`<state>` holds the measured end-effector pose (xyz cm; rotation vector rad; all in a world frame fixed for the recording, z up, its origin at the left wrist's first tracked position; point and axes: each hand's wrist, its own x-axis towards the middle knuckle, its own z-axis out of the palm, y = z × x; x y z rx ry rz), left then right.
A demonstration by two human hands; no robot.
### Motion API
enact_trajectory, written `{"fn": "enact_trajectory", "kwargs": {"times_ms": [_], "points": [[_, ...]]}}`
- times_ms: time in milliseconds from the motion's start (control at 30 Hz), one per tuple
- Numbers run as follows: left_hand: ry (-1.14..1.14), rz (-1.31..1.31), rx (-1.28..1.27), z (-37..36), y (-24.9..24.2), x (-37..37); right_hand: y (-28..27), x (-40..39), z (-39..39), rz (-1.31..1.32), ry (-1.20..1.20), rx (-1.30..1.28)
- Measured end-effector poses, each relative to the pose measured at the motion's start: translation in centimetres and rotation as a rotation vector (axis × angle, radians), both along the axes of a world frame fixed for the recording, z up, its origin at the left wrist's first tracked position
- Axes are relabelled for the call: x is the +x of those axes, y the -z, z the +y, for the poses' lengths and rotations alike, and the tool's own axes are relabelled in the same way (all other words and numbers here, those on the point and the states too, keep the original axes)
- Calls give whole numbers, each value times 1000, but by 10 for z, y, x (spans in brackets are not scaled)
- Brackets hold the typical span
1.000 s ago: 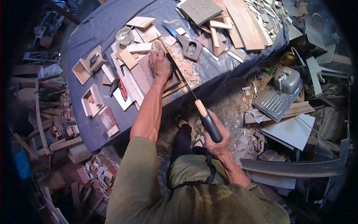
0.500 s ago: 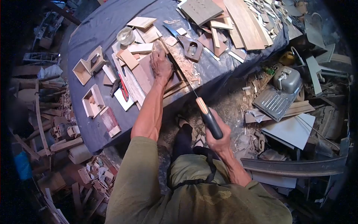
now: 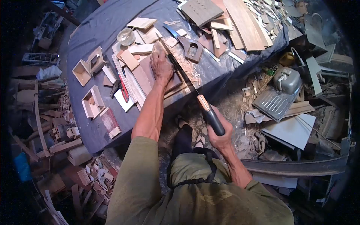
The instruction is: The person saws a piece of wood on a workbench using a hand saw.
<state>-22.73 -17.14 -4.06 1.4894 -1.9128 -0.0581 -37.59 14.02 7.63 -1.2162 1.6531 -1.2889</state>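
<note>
My right hand [image 3: 220,131] is wrapped round the black and wooden handle of a saw [image 3: 211,116], in front of the table edge. The saw's thin dark blade runs up and left over the table, beside my left hand. My left hand [image 3: 162,66] is closed, its knuckles up, pressing on wooden pieces near the table's edge; what its fingers grip is hidden. A flat brown board [image 3: 143,77] lies just left of it. Sawdust [image 3: 183,63] is spread to the right of the blade.
A second saw with a dark wooden handle [image 3: 192,50] lies beyond the sawdust. Small open wooden boxes [image 3: 93,102], a red tool [image 3: 123,90] and a round container [image 3: 126,36] are on the left. Large boards [image 3: 245,26] lie at the back right; a metal sink [image 3: 279,98] stands right of the table.
The saw in my right hand has shifted slightly, its handle a little higher and its blade further up and left. My left hand has stayed almost in place.
</note>
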Motion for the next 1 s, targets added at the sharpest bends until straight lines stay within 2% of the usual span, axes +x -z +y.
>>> {"fn": "enact_trajectory", "kwargs": {"times_ms": [133,167,200,267,367,400,467,667,767,867,1000], "points": [[-60,30,-31,4,-3,-7,11,-3,35,69,27,-108],[-52,19,-22,4,-3,-6,11,-6,60,6,30,10],[-44,9,-10,3,0,-5,-11,-7,68,111,12,-55],[-35,3,-9,1,-1,-1,-1,-13,99,108,31,-12],[12,50,-71,2,-2,-3,-10,-9,55,48,7,48],[4,38,-53,0,-2,-3,-6,-3,25,119,12,-81],[-6,6,-15,-1,3,0,-6,-3,1,-31,-35,46],[-51,19,-62,-1,4,-6,-5,-12,82,127,2,-22],[-36,13,-42,0,2,-5,-6,-15,88,114,8,-76],[-9,28,-39,0,0,-3,2,-7,23,53,-11,-49],[-28,-3,-37,2,4,-3,15,-11,7,34,-37,-42]]}}
